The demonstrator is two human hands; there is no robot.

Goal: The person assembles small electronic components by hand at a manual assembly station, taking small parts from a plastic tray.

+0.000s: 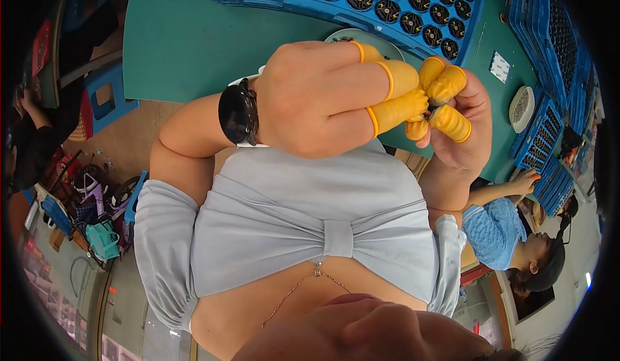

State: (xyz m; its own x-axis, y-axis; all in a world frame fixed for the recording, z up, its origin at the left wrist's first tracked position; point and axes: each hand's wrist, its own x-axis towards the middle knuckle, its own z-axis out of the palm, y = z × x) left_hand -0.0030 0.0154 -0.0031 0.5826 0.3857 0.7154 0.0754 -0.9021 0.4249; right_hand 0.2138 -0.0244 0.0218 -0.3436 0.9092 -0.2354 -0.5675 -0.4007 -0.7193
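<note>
Both my hands meet above the table's near edge, with yellow finger cots on several fingertips. My left hand point(323, 103), a black watch point(237, 113) on its wrist, reaches in with its fingers closed in a pinch. Facing it, my right hand point(466, 103) is also closed, its thumb and fingertips pressed in from the right. Between the fingertips shows a small dark piece point(428, 113), mostly covered, its kind too small to tell. Behind my hands sits a pale round dish point(395, 52), partly hidden, with small dark bits at its rim.
A blue tray point(284, 2) of round black parts with yellow bits lies across the green table point(187, 44). On the right are stacked blue trays point(539, 44), a white bowl point(522, 109) of small grey pieces and a white label point(499, 67). A co-worker point(494, 228) works at right.
</note>
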